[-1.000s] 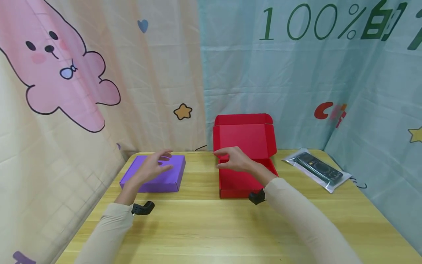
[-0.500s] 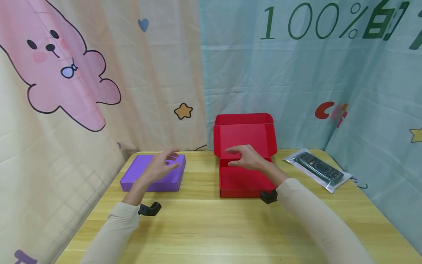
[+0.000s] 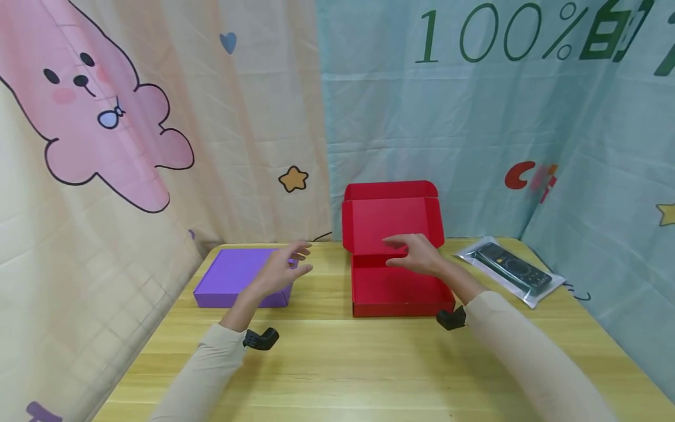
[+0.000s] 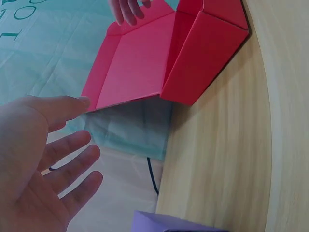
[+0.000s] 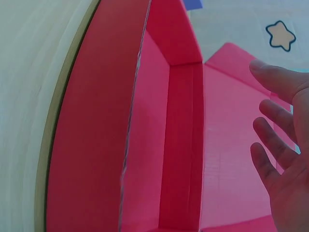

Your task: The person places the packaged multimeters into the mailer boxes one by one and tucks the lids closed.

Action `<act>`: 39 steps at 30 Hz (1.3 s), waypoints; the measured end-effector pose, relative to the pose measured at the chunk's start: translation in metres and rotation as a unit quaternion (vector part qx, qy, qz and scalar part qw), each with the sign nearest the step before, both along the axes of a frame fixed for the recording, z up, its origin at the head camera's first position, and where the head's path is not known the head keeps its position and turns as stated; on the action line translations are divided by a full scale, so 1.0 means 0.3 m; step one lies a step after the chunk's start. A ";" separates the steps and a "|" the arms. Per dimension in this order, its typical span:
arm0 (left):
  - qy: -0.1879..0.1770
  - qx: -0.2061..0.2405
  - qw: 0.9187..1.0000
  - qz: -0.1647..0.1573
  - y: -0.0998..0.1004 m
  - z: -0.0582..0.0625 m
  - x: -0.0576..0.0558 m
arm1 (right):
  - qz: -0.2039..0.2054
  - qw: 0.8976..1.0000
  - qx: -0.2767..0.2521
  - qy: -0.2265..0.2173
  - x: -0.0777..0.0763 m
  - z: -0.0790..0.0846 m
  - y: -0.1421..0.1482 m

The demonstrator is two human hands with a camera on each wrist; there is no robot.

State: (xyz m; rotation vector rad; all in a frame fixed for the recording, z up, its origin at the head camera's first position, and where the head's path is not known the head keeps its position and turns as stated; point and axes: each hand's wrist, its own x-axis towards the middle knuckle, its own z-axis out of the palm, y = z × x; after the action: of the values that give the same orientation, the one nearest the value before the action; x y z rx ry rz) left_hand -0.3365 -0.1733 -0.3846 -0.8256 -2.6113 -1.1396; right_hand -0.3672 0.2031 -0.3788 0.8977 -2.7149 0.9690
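Note:
My left hand [image 3: 279, 271] hovers over the right edge of a closed purple box [image 3: 232, 278], its fingers loosely bent around nothing. In the left wrist view the palm and spread fingers [image 4: 72, 166] are bare, with the red box beyond. Above the red cardboard box [image 3: 401, 290] hangs my right hand [image 3: 416, 255], also holding nothing, in front of the raised lid [image 3: 390, 217]. The right wrist view looks into the box, where the visible part of the floor [image 5: 181, 145] is bare. Neither hand visibly touches a box.
A black device that looks like a multimeter [image 3: 511, 266], in a clear plastic bag, lies at the right rear of the wooden table [image 3: 327, 363]. Printed curtains [image 3: 253, 117] enclose the back and sides. A dark cord [image 4: 153, 176] shows near the table's rear edge.
Both hands have moved rightward, the left across the purple box to its right edge, the right across the red box. The boxes and the bagged device have stayed in place.

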 end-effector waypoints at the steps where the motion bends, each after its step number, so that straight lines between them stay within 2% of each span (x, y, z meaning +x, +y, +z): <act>1: -0.002 0.003 1.000 -0.003 0.008 -0.003 -0.001 | -0.001 1.000 -0.001 0.000 0.001 -0.003 0.011; 12: -0.021 0.016 1.000 -0.018 0.100 -0.043 -0.007 | -0.022 1.000 -0.007 -0.004 0.009 -0.024 0.132; 25: -0.048 0.048 0.997 -0.044 0.201 -0.119 -0.008 | -0.058 0.998 -0.010 -0.011 0.026 -0.034 0.261; 29: -0.062 0.053 0.996 -0.042 0.223 -0.148 0.005 | -0.069 0.998 -0.007 -0.008 0.034 -0.034 0.303; 35: -0.073 0.083 0.993 -0.047 0.265 -0.184 0.019 | -0.101 0.995 -0.022 0.007 0.047 -0.034 0.383; 39: -0.088 0.095 0.991 -0.028 0.292 -0.207 0.031 | -0.129 0.991 -0.032 -0.010 0.056 -0.041 0.444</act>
State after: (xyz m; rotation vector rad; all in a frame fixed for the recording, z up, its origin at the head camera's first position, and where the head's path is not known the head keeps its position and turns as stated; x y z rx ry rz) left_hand -0.3271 -0.0857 -0.4466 -0.7953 -2.5745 -1.5129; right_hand -0.3505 0.3364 -0.3910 0.5118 -2.7101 1.0082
